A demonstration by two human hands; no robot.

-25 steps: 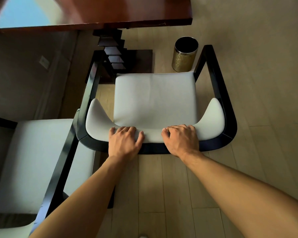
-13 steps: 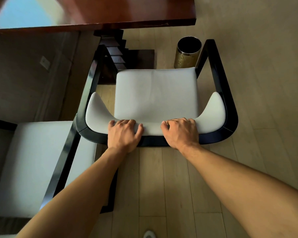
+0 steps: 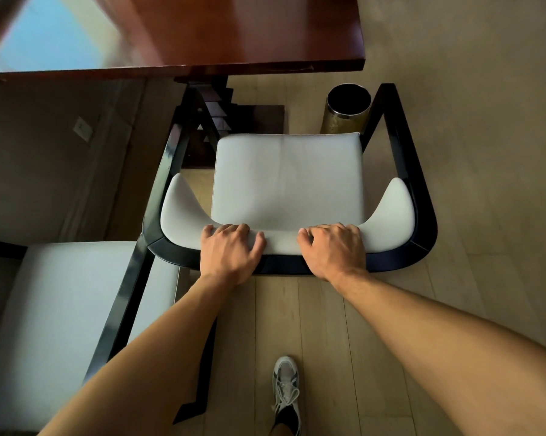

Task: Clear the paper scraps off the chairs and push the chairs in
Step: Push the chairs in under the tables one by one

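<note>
A black-framed armchair (image 3: 419, 196) with a pale grey seat cushion (image 3: 287, 177) faces the red-brown table (image 3: 234, 36). No paper scraps show on its seat. My left hand (image 3: 229, 251) and my right hand (image 3: 334, 250) both grip the top of its padded backrest, fingers curled over the front. A second chair (image 3: 60, 309) of the same kind stands at the lower left, its seat bare as far as I can see.
A round brass-coloured waste bin (image 3: 347, 113) stands on the wooden floor beyond the chair's front right corner. The table's dark stepped pedestal (image 3: 215, 114) is beyond the chair's front left. My shoe (image 3: 286, 385) is on the floor behind the chair.
The chair has slid forward toward the table with both hands on its backrest, its seat now covering the bin's base. My foot has stepped into view.
</note>
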